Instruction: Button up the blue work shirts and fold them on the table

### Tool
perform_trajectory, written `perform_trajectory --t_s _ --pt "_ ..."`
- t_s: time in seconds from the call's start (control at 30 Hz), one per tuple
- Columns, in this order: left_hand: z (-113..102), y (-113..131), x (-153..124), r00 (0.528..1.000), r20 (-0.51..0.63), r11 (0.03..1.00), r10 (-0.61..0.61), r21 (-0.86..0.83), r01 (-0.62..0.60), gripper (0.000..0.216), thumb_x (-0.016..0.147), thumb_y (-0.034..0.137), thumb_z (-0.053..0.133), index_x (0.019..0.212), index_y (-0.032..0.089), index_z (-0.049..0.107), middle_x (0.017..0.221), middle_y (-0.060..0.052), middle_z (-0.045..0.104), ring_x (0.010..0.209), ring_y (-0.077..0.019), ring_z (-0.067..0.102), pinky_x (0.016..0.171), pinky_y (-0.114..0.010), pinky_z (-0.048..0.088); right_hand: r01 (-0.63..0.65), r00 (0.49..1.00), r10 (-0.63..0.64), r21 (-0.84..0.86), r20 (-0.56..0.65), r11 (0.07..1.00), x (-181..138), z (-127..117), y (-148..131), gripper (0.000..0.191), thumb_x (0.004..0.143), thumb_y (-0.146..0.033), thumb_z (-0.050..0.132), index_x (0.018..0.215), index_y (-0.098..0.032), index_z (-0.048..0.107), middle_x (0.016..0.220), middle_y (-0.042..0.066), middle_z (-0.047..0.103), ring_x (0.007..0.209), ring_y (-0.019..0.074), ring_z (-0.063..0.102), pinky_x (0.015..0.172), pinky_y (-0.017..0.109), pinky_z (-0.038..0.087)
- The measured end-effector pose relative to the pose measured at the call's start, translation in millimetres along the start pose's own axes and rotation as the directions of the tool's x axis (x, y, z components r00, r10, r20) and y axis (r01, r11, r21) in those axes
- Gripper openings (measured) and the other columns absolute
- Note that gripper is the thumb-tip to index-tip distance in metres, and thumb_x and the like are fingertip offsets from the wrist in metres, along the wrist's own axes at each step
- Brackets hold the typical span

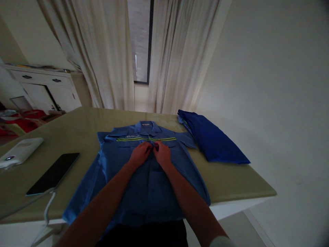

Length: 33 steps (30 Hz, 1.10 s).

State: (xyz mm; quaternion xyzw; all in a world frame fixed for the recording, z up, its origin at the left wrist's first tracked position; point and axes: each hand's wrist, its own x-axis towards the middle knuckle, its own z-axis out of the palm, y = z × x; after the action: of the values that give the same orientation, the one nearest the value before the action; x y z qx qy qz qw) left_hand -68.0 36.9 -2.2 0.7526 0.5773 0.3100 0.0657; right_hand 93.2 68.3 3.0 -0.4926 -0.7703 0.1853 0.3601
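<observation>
A blue work shirt (pixel 133 185) with a yellow-green chest stripe lies flat, front up, on the table (pixel 231 178), its hem hanging over the near edge. My left hand (pixel 140 153) and my right hand (pixel 162 152) meet at the middle of its button placket, just below the stripe. Both hands have fingers curled, pinching the fabric there. What exactly the fingertips grip is too small to make out.
A folded darker blue garment (pixel 213 139) lies on the table to the right. A black phone (pixel 52 173) with a white cable and a white power bank (pixel 20 151) lie at the left. Curtains, a window and a white cabinet (pixel 48 89) stand behind.
</observation>
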Motion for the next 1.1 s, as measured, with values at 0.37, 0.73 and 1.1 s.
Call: perform_trajectory --t_s 0.37,0.73,1.1 --pt "-2.8 3.1 -0.3 1.000 0.020 1.000 -0.022 0.010 0.021 0.017 0.097 0.016 0.048 0.100 0.025 0.062 0.102 -0.005 0.068 0.101 -0.0216 0.063 0.091 -0.032 0.048 0.029 0.999 -0.022 0.216 -0.033 0.976 4.6 9.5 10.9 0.035 0.078 -0.012 0.068 0.112 -0.021 0.068 0.093 0.003 0.075 0.085 0.0197 0.071 0.084 0.033 0.057" --pt "3.8 -4.2 2.6 0.999 -0.014 0.997 -0.029 -0.074 0.028 0.014 0.091 0.015 0.053 0.097 0.023 0.062 0.100 -0.005 0.070 0.096 -0.0222 0.066 0.090 -0.034 0.050 0.030 0.999 -0.029 0.131 -0.014 0.991 2.3 2.1 5.8 0.030 0.083 -0.012 0.070 0.111 -0.023 0.069 0.097 0.003 0.078 0.088 0.0200 0.074 0.083 0.032 0.055" --pt "4.0 -1.2 2.4 0.995 -0.082 0.990 -0.060 -0.136 0.048 0.019 0.097 0.031 0.051 0.098 0.022 0.067 0.095 -0.006 0.074 0.088 -0.0227 0.069 0.083 -0.034 0.051 0.041 0.999 -0.042 0.093 0.012 0.995 2.2 -4.0 1.8 0.020 0.087 -0.017 0.072 0.106 -0.022 0.073 0.100 0.004 0.080 0.093 0.0215 0.077 0.087 0.033 0.056"
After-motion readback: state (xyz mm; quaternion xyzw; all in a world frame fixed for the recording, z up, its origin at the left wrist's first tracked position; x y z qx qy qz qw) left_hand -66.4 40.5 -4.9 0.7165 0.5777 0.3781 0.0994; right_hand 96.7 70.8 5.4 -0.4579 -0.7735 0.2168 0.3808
